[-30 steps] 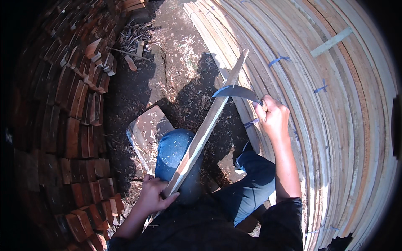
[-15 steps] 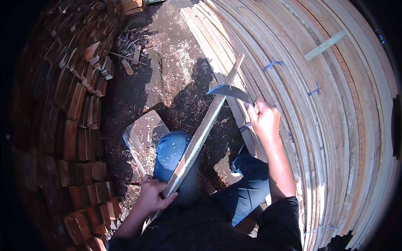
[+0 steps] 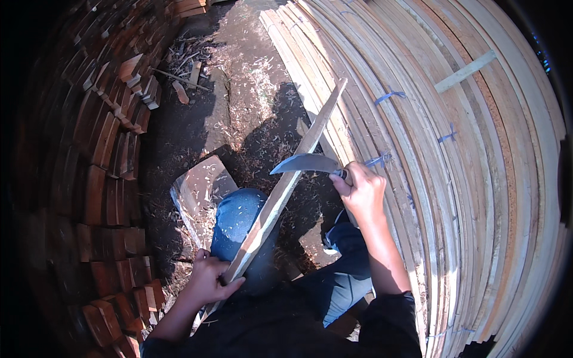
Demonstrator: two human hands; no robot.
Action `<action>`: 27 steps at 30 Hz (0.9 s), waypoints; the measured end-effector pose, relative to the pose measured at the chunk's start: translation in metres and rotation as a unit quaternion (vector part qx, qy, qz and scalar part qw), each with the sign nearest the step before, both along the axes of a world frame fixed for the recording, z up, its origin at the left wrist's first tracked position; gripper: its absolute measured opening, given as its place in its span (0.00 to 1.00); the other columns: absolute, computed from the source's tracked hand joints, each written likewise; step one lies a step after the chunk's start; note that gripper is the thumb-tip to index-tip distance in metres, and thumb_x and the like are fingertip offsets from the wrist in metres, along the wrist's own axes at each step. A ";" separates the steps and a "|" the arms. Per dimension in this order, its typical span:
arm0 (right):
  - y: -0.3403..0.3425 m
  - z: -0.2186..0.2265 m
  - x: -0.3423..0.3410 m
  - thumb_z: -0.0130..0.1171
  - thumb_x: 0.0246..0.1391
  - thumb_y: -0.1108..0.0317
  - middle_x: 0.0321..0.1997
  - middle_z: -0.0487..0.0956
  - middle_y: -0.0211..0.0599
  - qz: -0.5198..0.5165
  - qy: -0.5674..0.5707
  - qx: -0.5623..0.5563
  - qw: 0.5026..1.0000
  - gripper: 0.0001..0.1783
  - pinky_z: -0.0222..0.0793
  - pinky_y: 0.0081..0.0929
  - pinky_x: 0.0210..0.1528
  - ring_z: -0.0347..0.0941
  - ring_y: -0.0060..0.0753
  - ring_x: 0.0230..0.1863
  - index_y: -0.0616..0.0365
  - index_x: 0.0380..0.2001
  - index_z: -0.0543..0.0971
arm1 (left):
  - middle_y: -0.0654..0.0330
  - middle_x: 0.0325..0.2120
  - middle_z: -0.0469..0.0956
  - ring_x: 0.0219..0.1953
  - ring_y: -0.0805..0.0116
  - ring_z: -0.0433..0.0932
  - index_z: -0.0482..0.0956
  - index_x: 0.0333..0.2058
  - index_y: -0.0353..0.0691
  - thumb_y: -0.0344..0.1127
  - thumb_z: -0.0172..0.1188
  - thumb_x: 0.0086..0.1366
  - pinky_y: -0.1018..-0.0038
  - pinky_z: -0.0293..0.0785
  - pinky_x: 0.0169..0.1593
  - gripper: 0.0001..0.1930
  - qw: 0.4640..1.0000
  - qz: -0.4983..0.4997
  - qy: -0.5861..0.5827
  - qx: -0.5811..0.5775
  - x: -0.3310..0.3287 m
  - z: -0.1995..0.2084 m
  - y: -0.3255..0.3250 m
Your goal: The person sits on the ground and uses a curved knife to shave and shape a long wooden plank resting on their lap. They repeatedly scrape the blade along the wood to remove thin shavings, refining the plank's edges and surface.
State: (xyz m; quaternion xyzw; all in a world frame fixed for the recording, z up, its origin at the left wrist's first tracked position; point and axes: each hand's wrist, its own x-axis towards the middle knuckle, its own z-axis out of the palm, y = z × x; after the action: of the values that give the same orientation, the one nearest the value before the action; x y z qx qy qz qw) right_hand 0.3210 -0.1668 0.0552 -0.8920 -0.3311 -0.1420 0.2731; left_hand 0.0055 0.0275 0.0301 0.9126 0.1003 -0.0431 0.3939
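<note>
A long, narrow wooden strip (image 3: pixel 268 216) slants across my blue-clad knee, its far tip reaching up beside the stacked boards. My left hand (image 3: pixel 212 279) grips the strip near its lower end, thumb over the top. In my right hand (image 3: pixel 362 190) is the handle of a curved machete (image 3: pixel 305 163), the fingers wrapped round it. The blade lies across the strip around its middle, pointing left, and appears to touch it. Pale and brown patches run along the strip's face.
Long boards (image 3: pixel 418 149) tied with blue strips are piled on the right. A dark stack of cut timber (image 3: pixel 110 197) rises on the left. A flat board (image 3: pixel 200 188) lies beside my knee. Wood shavings (image 3: pixel 262 80) litter the earth ahead.
My right hand and the machete have moved down along the strip, toward me and slightly left. The left hand keeps its hold, shifted slightly in the picture.
</note>
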 end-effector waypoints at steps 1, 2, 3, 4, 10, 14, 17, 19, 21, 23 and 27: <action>-0.005 -0.002 0.022 0.68 0.48 0.53 0.16 0.75 0.44 -0.082 0.045 0.000 0.996 0.21 0.70 0.37 0.22 0.73 0.50 0.17 0.59 0.19 0.74 | 0.61 0.11 0.73 0.20 0.61 0.74 0.83 0.24 0.44 0.48 0.68 0.49 0.64 0.61 0.42 0.14 1.000 -0.006 0.004 0.002 0.002 0.001 0.000; -0.012 0.006 0.041 0.66 0.50 0.52 0.14 0.74 0.46 -0.054 -0.046 -0.005 0.997 0.23 0.70 0.39 0.21 0.74 0.51 0.18 0.59 0.18 0.72 | 0.62 0.11 0.72 0.18 0.60 0.74 0.82 0.23 0.44 0.49 0.67 0.49 0.64 0.61 0.42 0.14 1.000 -0.014 -0.003 0.015 0.006 -0.002 0.000; -0.005 0.011 0.042 0.65 0.52 0.52 0.13 0.74 0.47 -0.063 -0.011 -0.005 0.998 0.23 0.69 0.41 0.21 0.75 0.52 0.19 0.59 0.18 0.72 | 0.62 0.10 0.72 0.18 0.60 0.74 0.82 0.22 0.44 0.49 0.68 0.49 0.64 0.61 0.42 0.14 1.000 -0.021 -0.003 0.015 0.007 -0.004 0.004; -0.001 0.005 0.034 0.66 0.51 0.54 0.13 0.73 0.47 -0.072 -0.015 0.005 0.997 0.22 0.69 0.40 0.21 0.75 0.51 0.18 0.59 0.18 0.71 | 0.61 0.10 0.72 0.17 0.60 0.73 0.82 0.22 0.44 0.49 0.68 0.49 0.64 0.61 0.42 0.14 0.999 -0.029 -0.004 0.015 0.006 -0.005 0.007; 0.001 0.012 0.032 0.65 0.53 0.53 0.12 0.70 0.42 -0.030 0.015 0.049 0.998 0.24 0.67 0.36 0.21 0.72 0.46 0.16 0.62 0.18 0.71 | 0.61 0.10 0.71 0.16 0.60 0.72 0.81 0.20 0.43 0.49 0.68 0.49 0.65 0.61 0.42 0.15 1.000 -0.013 -0.008 0.000 0.004 -0.003 0.004; -0.023 0.025 0.066 0.60 0.57 0.49 0.13 0.69 0.49 -0.175 0.018 0.037 0.984 0.26 0.66 0.38 0.23 0.70 0.54 0.18 0.63 0.19 0.72 | 0.59 0.11 0.72 0.18 0.58 0.71 0.79 0.19 0.42 0.48 0.69 0.47 0.64 0.60 0.43 0.15 1.000 -0.018 0.016 -0.005 0.008 0.002 0.004; -0.002 0.019 0.046 0.61 0.57 0.52 0.13 0.68 0.52 -0.105 0.057 0.053 0.991 0.24 0.66 0.38 0.23 0.68 0.57 0.17 0.62 0.19 0.72 | 0.60 0.11 0.72 0.18 0.60 0.72 0.80 0.19 0.43 0.48 0.69 0.47 0.64 0.60 0.44 0.15 1.000 0.011 0.020 -0.002 0.004 0.003 0.002; 0.001 -0.002 0.025 0.60 0.58 0.56 0.13 0.67 0.51 -0.066 0.133 0.075 0.986 0.21 0.66 0.35 0.23 0.66 0.50 0.15 0.63 0.21 0.73 | 0.61 0.11 0.72 0.18 0.60 0.72 0.81 0.20 0.43 0.48 0.69 0.47 0.65 0.60 0.44 0.15 1.000 0.007 0.026 -0.005 0.003 0.001 0.004; -0.008 -0.035 0.009 0.58 0.60 0.58 0.11 0.61 0.43 -0.058 0.185 0.145 0.970 0.24 0.60 0.31 0.21 0.55 0.26 0.17 0.64 0.18 0.67 | 0.61 0.11 0.72 0.17 0.61 0.72 0.82 0.21 0.43 0.49 0.69 0.47 0.66 0.60 0.44 0.15 1.000 -0.004 0.017 -0.011 0.004 0.000 0.003; -0.023 -0.078 -0.015 0.55 0.63 0.58 0.14 0.54 0.31 -0.056 0.280 0.231 0.930 0.26 0.52 0.29 0.21 0.50 0.21 0.20 0.62 0.16 0.62 | 0.62 0.10 0.72 0.17 0.62 0.72 0.83 0.22 0.43 0.50 0.68 0.49 0.67 0.60 0.42 0.15 1.000 -0.005 -0.014 -0.001 0.007 -0.001 0.003; -0.039 -0.159 -0.101 0.56 0.62 0.64 0.15 0.63 0.19 -0.086 0.489 0.262 0.828 0.11 0.50 0.17 0.16 0.58 0.10 0.16 0.58 0.32 0.69 | 0.62 0.09 0.72 0.16 0.61 0.71 0.83 0.21 0.43 0.50 0.68 0.48 0.67 0.60 0.42 0.15 1.000 -0.010 -0.007 0.004 0.007 0.003 0.005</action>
State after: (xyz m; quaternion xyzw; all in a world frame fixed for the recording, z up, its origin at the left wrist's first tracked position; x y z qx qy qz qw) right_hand 0.2197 -0.2055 -0.1042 -0.7644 -0.0270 0.2081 0.6096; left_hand 0.0129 0.0324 0.0331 0.9155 0.0886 -0.0402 0.3905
